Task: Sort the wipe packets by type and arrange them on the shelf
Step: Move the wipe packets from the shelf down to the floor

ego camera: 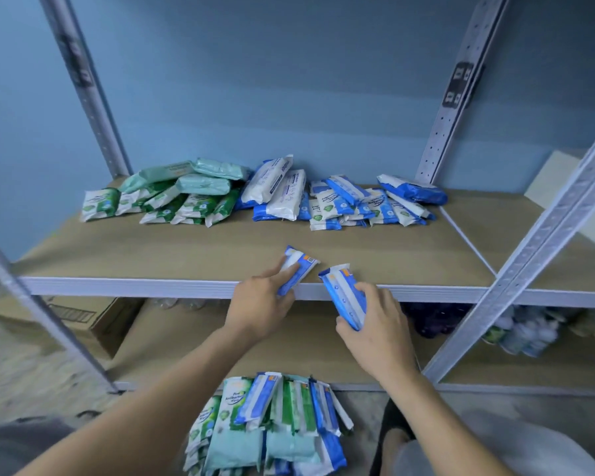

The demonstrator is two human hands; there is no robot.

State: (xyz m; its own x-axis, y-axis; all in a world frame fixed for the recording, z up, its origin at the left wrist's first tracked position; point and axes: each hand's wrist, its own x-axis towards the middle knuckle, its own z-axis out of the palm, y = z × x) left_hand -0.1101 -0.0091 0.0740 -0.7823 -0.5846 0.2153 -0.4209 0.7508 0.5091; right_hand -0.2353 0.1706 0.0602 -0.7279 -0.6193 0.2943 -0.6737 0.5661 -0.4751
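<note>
Green pile and blue pile are shelved, 1 blue packet is held in each grip, left hand and right hand, a mixed heap is left.

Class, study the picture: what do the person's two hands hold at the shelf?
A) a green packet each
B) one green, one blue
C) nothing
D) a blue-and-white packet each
D: the left hand grips one blue-and-white packet and the right hand grips another, at the front edge of the shelf.
</note>
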